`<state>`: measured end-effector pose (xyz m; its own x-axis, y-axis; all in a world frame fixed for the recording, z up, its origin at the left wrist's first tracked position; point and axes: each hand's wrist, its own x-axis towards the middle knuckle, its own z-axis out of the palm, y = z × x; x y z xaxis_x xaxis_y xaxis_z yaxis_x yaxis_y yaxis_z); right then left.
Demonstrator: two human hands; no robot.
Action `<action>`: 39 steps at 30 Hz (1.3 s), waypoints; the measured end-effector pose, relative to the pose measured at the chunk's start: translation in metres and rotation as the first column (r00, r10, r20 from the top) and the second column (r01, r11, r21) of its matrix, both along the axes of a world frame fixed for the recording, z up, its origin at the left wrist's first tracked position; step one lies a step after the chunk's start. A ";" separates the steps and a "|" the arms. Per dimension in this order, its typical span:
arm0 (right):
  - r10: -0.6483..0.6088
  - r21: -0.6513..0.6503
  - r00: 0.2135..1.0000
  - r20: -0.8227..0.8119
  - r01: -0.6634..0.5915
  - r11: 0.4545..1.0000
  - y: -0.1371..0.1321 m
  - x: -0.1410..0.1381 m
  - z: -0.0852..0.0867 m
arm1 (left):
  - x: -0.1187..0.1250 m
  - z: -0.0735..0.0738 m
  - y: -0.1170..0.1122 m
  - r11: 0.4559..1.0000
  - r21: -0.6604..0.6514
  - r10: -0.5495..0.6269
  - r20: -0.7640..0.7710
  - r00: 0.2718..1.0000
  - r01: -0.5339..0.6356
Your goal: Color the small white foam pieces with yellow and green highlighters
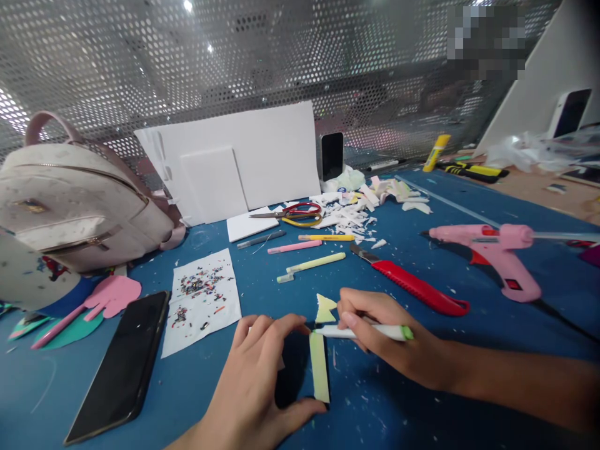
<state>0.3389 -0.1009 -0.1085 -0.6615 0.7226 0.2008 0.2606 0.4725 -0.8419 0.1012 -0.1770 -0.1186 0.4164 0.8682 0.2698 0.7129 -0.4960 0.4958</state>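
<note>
The left hand [262,375] is curled around a pale yellow-green foam strip [319,369]. Its thumb is at the strip's near end and its fingertips are by the far end, pinning the strip to the blue surface [469,375]. The strip's long axis runs straight away from the person and lies just right of the left palm, between the two hands.

The right hand [375,331] is closed in a writing grip on a white marker with a green end cap [360,332]. The marker lies crosswise to the strip, with its tip pointing left and meeting the strip's far end. So the right hand is the nearer one to that end, and the left steadies the length.

Just beyond the marker tip sits a small jagged pale yellow offcut [325,307]. A red utility knife [412,287] lies beyond the right hand, with a pink glue gun [492,250] farther right. A black phone [122,362] lies well left of the left hand.
</note>
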 end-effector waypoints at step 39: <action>0.103 0.222 0.990 0.094 -0.121 0.967 0.000 -0.001 -0.003 | 0.002 -0.001 0.002 0.995 -0.074 0.069 0.014 0.998 -0.068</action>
